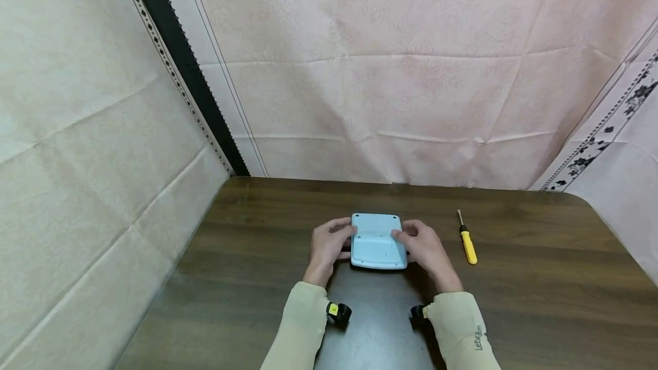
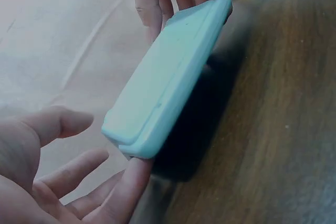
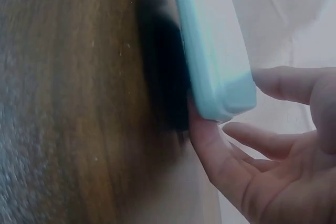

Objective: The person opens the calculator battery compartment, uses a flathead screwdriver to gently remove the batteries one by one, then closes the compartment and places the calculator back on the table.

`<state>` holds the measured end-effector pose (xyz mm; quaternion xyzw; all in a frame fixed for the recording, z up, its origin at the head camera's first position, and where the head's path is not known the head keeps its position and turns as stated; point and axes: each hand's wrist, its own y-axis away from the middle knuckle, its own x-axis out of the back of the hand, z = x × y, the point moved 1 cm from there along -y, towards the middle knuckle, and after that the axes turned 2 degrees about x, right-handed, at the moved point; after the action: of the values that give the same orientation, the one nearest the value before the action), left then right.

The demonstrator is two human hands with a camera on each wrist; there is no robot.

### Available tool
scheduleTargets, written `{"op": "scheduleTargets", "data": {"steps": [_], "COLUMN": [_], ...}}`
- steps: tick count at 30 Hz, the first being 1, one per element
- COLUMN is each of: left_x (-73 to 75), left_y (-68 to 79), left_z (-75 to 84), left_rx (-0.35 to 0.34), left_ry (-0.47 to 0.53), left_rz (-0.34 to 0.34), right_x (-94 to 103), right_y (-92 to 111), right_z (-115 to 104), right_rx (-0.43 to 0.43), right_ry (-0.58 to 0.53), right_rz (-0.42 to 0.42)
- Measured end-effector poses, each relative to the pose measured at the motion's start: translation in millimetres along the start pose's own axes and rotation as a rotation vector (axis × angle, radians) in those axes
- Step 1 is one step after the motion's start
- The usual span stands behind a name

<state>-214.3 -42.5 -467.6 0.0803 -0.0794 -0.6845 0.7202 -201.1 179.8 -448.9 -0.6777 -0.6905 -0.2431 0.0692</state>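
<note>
A light-blue calculator-like device [image 1: 377, 244] is held a little above the table, its plain back with small screw holes facing up. My left hand [image 1: 329, 247] holds its left edge, and one finger reaches beneath the lower corner in the left wrist view. On the opposite edge, my right hand [image 1: 424, 247] grips with the thumb [image 3: 286, 83] at the back face and a finger [image 3: 210, 145] under the casing. The device's front is hidden from view, and a dark shadow falls below it.
A screwdriver [image 1: 468, 244] with a yellow handle lies to the right of my right hand, its tip toward the back. The brown wood-grain table [image 1: 231, 301] meets pale patterned cloth [image 1: 411, 101] behind and at the sides.
</note>
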Motion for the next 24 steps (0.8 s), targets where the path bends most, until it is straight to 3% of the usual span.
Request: {"op": "scheduleTargets", "data": {"steps": [11,24], "left_x": [-2.8,-3.1], "left_y": [-0.5,-2.1], "left_z": [-2.6,-5.2], "left_rx": [0.005,-0.016], "left_ry": [-0.107,-0.131], "left_rz": [-0.033,-0.050], "right_x": [-0.8,0.6], "right_y": [-0.3,0.9], "right_z": [2.2,0.5], "right_rx": [0.032,0.050], "right_ry": [0.042,0.108], "right_rz": [-0.031,-0.039]}}
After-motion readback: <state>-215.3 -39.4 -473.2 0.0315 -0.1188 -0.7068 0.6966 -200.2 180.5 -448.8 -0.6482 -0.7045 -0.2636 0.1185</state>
